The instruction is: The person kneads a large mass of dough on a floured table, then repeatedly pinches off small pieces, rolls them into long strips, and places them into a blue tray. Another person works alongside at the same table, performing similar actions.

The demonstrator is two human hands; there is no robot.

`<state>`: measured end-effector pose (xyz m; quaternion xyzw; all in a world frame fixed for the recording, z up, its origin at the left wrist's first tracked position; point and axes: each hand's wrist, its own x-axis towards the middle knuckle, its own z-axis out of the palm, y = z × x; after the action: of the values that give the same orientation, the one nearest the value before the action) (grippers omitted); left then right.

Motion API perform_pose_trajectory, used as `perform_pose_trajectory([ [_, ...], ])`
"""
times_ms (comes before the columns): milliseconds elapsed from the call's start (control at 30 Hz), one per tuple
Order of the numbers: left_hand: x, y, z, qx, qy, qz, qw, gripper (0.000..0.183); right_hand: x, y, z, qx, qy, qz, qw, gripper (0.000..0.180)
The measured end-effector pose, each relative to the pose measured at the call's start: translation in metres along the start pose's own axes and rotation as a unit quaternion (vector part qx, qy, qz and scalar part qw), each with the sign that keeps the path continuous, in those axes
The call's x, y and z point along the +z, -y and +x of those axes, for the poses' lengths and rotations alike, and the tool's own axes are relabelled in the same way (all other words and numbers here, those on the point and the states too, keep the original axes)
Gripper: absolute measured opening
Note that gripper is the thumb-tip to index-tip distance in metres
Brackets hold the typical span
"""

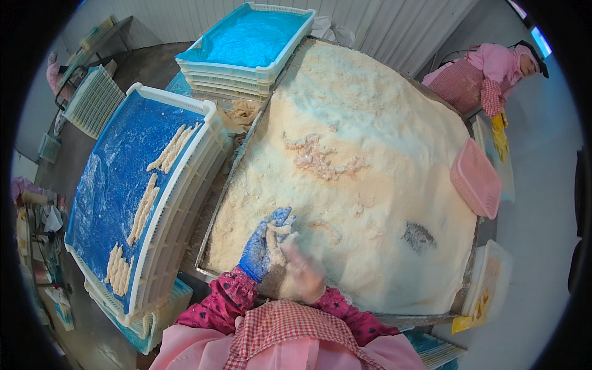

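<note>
My left hand [255,253], in a blue glove dusted with crumbs, holds a crumb-coated strip of meat [274,245] over the near edge of a large metal-edged table. Close against it on the right is my right hand [306,273]. Motion blur hides its fingers, and I cannot tell whether it grips anything. Pale breadcrumbs [393,185] cover the table in a thick layer. A heap of wet raw meat strips [319,159] lies on them further off. Nearer my hands, a single raw strip [326,230] is partly buried in crumbs.
Left stands a stack of white plastic trays; its top blue film [125,171] carries rows of coated strips [138,212]. Behind is another tray stack with light-blue film [252,39]. A pink basket [476,178] rests at the right edge, near a co-worker [481,78] with a yellow glove.
</note>
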<state>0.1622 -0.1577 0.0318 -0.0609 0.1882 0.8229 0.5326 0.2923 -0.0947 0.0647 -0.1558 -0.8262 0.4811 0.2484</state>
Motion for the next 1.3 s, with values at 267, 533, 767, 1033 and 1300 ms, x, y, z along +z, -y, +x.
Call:
perform_pose_trajectory([
  [267, -0.030, -0.043, -0.041, -0.051, -0.151, 0.249, 0.955, 0.049, -0.016, -0.053, 0.004, 0.129, -0.072, -0.061, 0.987, 0.041],
  [533, -0.005, -0.054, -0.047, 0.011, -0.081, -0.042, 0.996, 0.045, 0.014, -0.068, 0.001, 0.016, 0.045, -0.107, 0.993, 0.032],
  [767, -0.010, -0.060, -0.054, -0.023, 0.047, -0.134, 0.990, 0.043, 0.048, -0.036, -0.007, -0.043, 0.084, -0.092, 0.991, 0.024],
  [1033, -0.027, -0.049, -0.058, 0.007, 0.028, -0.107, 0.994, 0.043, 0.020, -0.061, -0.015, 0.076, -0.023, -0.111, 0.991, 0.029],
  [1300, 0.037, -0.008, -0.022, -0.016, 0.016, -0.150, 0.988, 0.044, 0.010, -0.048, 0.005, 0.352, -0.102, 0.648, 0.668, 0.031],
])
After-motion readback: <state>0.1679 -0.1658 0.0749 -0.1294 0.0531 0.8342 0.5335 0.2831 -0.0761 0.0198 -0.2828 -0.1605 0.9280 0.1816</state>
